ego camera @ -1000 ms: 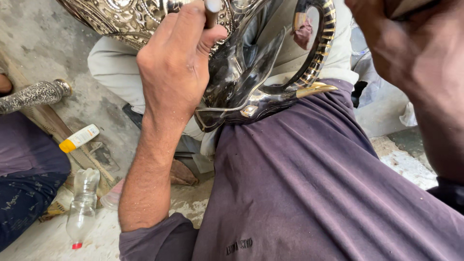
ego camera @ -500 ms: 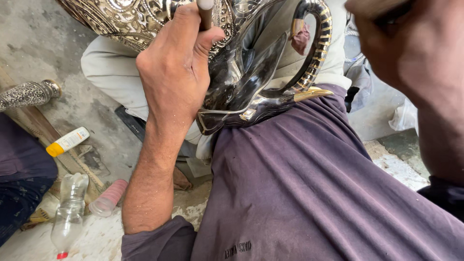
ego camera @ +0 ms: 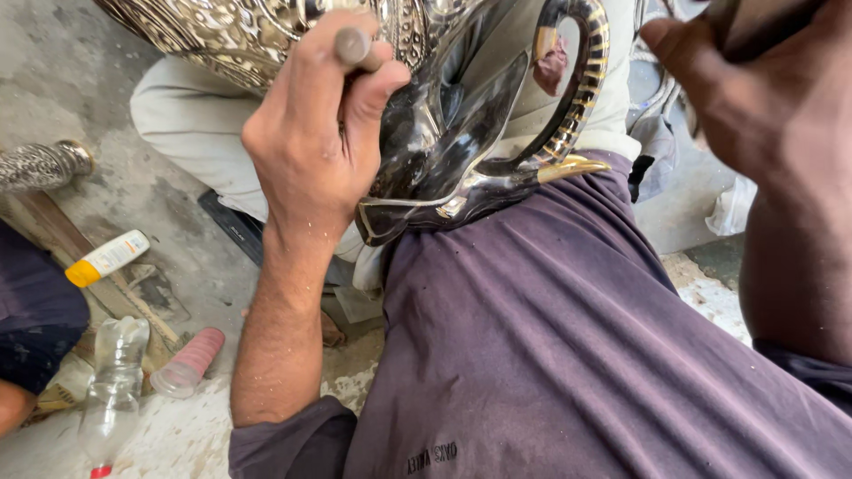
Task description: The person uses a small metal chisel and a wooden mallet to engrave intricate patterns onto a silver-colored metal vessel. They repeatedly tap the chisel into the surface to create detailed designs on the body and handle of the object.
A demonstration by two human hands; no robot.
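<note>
The top of the metal vessel (ego camera: 426,133) runs out of the picture, so its full shape cannot be made out; only its embossed silvery wall, its dark polished foot and its curved handle (ego camera: 581,80) show. It rests on the person's purple-clad thigh (ego camera: 568,337), just under the left hand (ego camera: 315,142). The left fingers (ego camera: 373,89) are clamped around a metal punch (ego camera: 352,44), of which only the round butt end shows above the fist; its tip is hidden against the vessel. The right hand (ego camera: 754,98) is blurred and cut off at the upper right edge, its fingers wrapped on a dark handle (ego camera: 763,22) whose head lies out of view.

Compared with half a second ago, the view has shifted: the vessel and left hand sit a little lower and farther right, and the right hand now shows the dark handle more plainly.

Well to the left of the left fingers, on the concrete floor (ego camera: 62,80), lie a clear plastic bottle (ego camera: 114,390) that looks nearly empty, a pink cup (ego camera: 188,362) on its side, and a white tube with a yellow cap (ego camera: 106,258). An embossed metal piece (ego camera: 40,164) lies farther up the left edge.
</note>
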